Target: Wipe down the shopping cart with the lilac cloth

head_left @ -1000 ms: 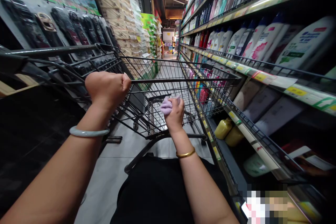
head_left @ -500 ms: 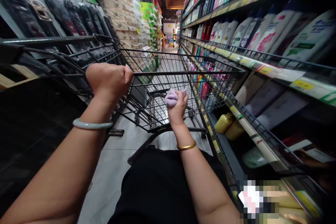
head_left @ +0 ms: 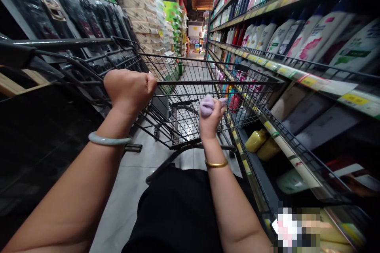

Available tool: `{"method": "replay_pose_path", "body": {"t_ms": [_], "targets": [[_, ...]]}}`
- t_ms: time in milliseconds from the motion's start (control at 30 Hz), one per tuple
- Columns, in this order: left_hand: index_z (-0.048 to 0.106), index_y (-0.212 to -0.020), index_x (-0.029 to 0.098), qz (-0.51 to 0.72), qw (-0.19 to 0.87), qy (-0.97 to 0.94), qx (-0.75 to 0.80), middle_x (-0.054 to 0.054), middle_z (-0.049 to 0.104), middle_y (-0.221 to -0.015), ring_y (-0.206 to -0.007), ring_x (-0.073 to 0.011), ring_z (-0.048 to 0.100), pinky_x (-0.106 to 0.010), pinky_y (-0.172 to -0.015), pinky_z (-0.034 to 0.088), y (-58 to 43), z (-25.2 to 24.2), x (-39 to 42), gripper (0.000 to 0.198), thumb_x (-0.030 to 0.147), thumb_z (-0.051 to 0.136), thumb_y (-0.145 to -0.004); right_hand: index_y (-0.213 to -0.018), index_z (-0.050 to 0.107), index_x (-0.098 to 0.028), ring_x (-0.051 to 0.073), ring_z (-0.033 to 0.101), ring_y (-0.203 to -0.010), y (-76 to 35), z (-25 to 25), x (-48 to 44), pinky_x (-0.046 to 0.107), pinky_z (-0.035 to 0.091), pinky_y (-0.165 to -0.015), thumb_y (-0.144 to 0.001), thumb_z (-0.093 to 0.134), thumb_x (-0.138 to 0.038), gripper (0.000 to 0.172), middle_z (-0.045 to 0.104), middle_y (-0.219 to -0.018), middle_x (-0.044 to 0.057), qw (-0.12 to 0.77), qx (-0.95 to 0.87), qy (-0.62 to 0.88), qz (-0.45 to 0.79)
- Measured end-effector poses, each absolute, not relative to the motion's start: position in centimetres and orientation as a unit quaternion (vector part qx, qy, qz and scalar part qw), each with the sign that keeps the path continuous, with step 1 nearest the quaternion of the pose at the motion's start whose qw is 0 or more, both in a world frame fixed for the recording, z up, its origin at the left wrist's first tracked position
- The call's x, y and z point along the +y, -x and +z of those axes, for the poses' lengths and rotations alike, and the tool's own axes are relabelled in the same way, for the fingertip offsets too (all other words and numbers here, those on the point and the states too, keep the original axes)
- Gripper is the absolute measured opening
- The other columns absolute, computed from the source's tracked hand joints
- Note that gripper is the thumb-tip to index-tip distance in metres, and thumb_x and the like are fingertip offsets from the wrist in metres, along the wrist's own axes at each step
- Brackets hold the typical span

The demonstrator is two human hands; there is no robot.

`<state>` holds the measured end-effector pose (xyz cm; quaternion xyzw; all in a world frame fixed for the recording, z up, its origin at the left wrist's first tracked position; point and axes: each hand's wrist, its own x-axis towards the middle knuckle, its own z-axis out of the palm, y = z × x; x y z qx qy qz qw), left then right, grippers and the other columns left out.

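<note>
A black wire shopping cart [head_left: 190, 87] stands in a shop aisle in front of me. My left hand [head_left: 129, 89] is a closed fist wrapped round the cart's handle bar [head_left: 184, 83]; a pale green bangle sits on that wrist. My right hand [head_left: 210, 120] is closed on a bunched lilac cloth [head_left: 207, 105] and is held low against the cart's rear wire wall. A gold bangle circles the right wrist. The cart's basket looks bare.
Shelves [head_left: 297, 75] of shampoo and lotion bottles run close along the right, with yellow bottles [head_left: 261, 144] on a lower shelf. On the left hang dark packaged goods [head_left: 74, 12], then stacked cartons [head_left: 139, 8]. The grey tiled aisle floor [head_left: 133, 174] runs ahead.
The view has shifted slightly; both hands sit a little further right and higher in frame. My right hand with the cloth has risen along the cart's rear wall. The left grip is unchanged.
</note>
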<state>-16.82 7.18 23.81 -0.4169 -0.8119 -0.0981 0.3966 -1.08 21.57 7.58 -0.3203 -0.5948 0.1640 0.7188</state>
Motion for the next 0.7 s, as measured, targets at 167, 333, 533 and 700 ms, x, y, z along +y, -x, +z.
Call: {"method": "replay_pose_path", "body": {"t_ms": [167,333,533,700], "targets": [[0.084,-0.089,0.009,-0.110,0.411,0.426,-0.799,-0.018,0.071,-0.076,-0.064,-0.0227,0.047,-0.039,-0.068,0.013,17.0,23.7,7.2,0.070,0.043,0.025,-0.107,-0.115,0.068,-0.024,0.022,0.063,-0.100,2.5,8.2,19.8,0.042,0.060,-0.095,-0.083,0.065,-0.016,0.033,0.055,-0.115,0.007,0.688,-0.663,0.236,0.174],[0.084,-0.090,0.009,-0.117,0.406,0.432,-0.797,-0.018,0.071,-0.077,-0.067,-0.0230,0.048,-0.039,-0.069,0.013,16.9,23.6,7.2,0.070,0.042,0.025,-0.107,-0.115,0.064,-0.021,0.025,0.063,-0.106,0.6,7.7,22.7,0.049,0.058,-0.102,-0.078,0.067,-0.017,0.038,0.052,-0.118,0.008,0.731,-0.564,0.317,0.217],[0.084,-0.094,0.005,-0.127,0.388,0.420,-0.810,-0.020,0.070,-0.078,-0.073,-0.0254,0.053,-0.040,-0.070,0.014,17.0,23.5,7.4,0.072,0.043,0.025,-0.107,-0.116,0.067,-0.022,0.023,0.064,-0.104,2.9,7.4,19.3,0.043,0.062,-0.096,-0.082,0.068,-0.016,0.034,0.055,-0.121,0.009,0.676,-0.664,0.271,0.170],[0.084,-0.090,0.008,-0.125,0.408,0.424,-0.799,-0.017,0.069,-0.074,-0.068,-0.0237,0.051,-0.039,-0.069,0.014,17.3,23.5,7.4,0.068,0.042,0.027,-0.106,-0.110,0.069,-0.024,0.021,0.064,-0.100,2.8,7.4,19.4,0.041,0.062,-0.095,-0.083,0.069,-0.018,0.028,0.056,-0.116,0.006,0.660,-0.686,0.247,0.182]]}}
